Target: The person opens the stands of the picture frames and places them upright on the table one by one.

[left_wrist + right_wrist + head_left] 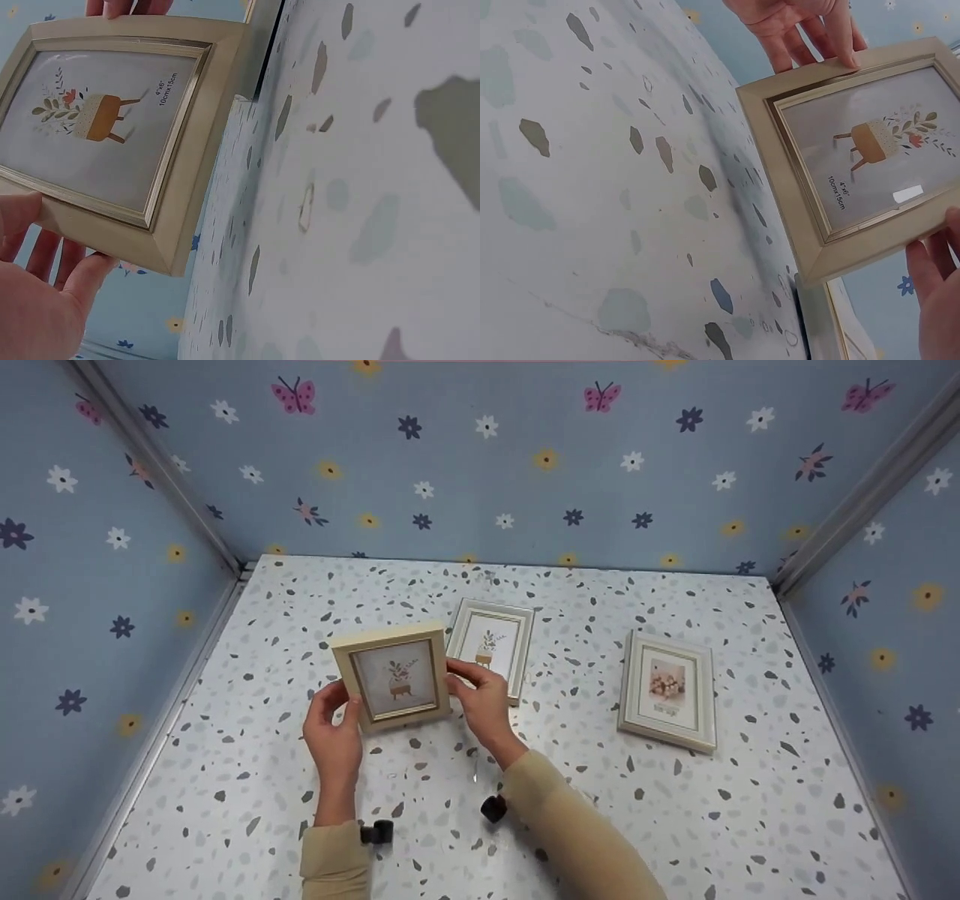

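Note:
Both hands hold a cream picture frame (442,682) with a gold inner edge and a print of a potted plant. In the head view it is tilted up, its front toward the camera. My left hand (335,731) grips its left side, thumb on the front and fingers behind. At the opposite side my right hand (484,701) pinches the edge. The left wrist view shows the held picture frame (202,142) raised off the table, small size lettering on its print. From the right wrist, the same picture frame (780,165) shows a bright glare patch on its glazing.
Behind the right hand a second picture frame (521,652) lies face up with a similar plant print. Further right lies a third picture frame (630,690) with a pinkish floral print. The speckled table (420,825) is bounded by blue flowered panels (480,465) at the back and sides.

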